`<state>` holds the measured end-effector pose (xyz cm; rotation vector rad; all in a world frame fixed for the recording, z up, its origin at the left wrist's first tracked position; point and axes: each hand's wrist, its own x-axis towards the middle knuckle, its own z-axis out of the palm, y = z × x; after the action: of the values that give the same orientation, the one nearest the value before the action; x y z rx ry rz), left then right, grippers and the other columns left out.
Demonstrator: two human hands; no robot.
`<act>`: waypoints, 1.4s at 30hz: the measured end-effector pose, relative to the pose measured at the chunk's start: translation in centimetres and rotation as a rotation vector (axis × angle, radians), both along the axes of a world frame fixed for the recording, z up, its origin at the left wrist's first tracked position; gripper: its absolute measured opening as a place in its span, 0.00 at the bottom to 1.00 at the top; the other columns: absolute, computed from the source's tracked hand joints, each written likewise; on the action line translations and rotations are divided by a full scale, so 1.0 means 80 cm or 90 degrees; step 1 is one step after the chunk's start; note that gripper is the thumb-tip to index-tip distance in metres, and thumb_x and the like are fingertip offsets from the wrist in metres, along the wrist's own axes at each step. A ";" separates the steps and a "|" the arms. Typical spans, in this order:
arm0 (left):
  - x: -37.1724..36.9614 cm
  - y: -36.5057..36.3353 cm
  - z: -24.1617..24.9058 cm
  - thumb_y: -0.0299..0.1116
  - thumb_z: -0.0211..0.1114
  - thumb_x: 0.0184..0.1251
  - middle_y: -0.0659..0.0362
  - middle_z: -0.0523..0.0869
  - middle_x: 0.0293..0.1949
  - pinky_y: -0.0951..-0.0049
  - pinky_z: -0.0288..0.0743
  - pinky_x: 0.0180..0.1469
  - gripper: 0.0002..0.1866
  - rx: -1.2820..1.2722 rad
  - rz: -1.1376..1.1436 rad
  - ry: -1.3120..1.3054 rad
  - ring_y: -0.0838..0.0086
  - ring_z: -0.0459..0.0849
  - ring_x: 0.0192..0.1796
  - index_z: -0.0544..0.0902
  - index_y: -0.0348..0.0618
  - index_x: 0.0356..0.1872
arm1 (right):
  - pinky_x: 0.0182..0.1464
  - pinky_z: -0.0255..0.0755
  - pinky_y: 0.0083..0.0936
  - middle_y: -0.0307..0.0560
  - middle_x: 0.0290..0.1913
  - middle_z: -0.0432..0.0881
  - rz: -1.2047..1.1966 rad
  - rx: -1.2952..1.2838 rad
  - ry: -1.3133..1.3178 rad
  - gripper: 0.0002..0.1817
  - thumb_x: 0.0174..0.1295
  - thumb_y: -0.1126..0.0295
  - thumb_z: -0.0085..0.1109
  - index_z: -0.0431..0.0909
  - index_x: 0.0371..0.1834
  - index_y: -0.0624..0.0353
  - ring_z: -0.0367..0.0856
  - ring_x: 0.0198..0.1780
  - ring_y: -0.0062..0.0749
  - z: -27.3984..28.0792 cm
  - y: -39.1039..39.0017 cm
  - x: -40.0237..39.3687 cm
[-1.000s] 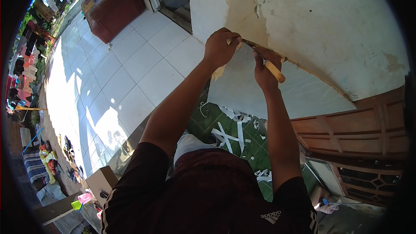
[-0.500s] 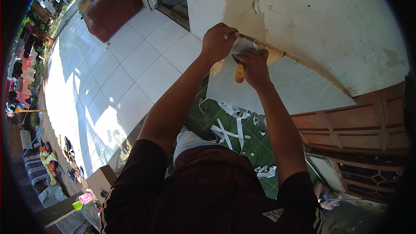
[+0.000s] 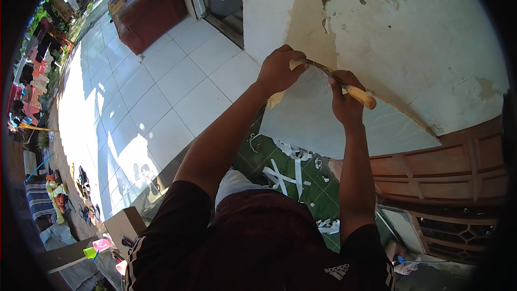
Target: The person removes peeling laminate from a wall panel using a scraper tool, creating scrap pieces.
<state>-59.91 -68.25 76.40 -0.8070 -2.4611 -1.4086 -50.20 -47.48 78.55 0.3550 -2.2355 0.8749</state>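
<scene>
A pale grey, faintly veined sheet [image 3: 307,110] covers the low part of the wall. At its upper left corner, my left hand [image 3: 281,69] is closed in a pinch on the sheet's edge. My right hand [image 3: 347,99] grips a wooden-handled scraper [image 3: 362,97] just to the right. The handle points right and down; the thin dark blade lies along the brown top edge of the sheet, toward my left fingers. Part of the blade is hidden by the right hand, so its full shape cannot be seen.
Above the sheet, the wall [image 3: 420,37] has peeling paint and a broken patch. White strips [image 3: 298,172] and scraps litter the green tiled floor [image 3: 318,188]. A brown panelled wooden door [image 3: 431,156] stands right. White tiles [image 3: 183,86], a red sofa [image 3: 153,11] and a cardboard box [image 3: 123,229] are left.
My right hand has shifted right and turned the scraper, its handle now pointing right instead of down toward me. My left hand has stayed near the corner. The view has shifted slightly.
</scene>
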 end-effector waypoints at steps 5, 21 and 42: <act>0.006 0.018 -0.023 0.40 0.78 0.63 0.54 0.87 0.49 0.54 0.78 0.63 0.20 0.082 0.066 0.141 0.52 0.83 0.61 0.89 0.41 0.53 | 0.52 0.80 0.34 0.50 0.44 0.89 -0.043 -0.056 0.014 0.05 0.71 0.75 0.67 0.86 0.46 0.64 0.88 0.45 0.40 -0.011 0.031 0.017; 0.063 0.119 -0.037 0.46 0.75 0.69 0.56 0.89 0.27 0.67 0.76 0.38 0.21 0.281 0.217 -0.314 0.72 0.84 0.30 0.92 0.33 0.40 | 0.43 0.79 0.32 0.50 0.35 0.89 -0.334 -0.281 -0.123 0.40 0.81 0.36 0.44 0.81 0.54 0.70 0.90 0.34 0.33 0.007 0.165 -0.046; 0.123 0.101 -0.134 0.38 0.73 0.71 0.62 0.85 0.31 0.73 0.70 0.40 0.15 0.451 0.219 -0.469 0.78 0.78 0.34 0.90 0.33 0.43 | 0.55 0.82 0.49 0.54 0.53 0.89 -0.496 -0.009 -0.216 0.29 0.82 0.39 0.43 0.85 0.65 0.45 0.87 0.56 0.54 0.002 0.152 -0.055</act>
<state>-50.10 -60.15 65.71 0.3283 -2.0334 -2.4747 -54.62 -35.30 78.68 -0.6870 -2.3656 0.5392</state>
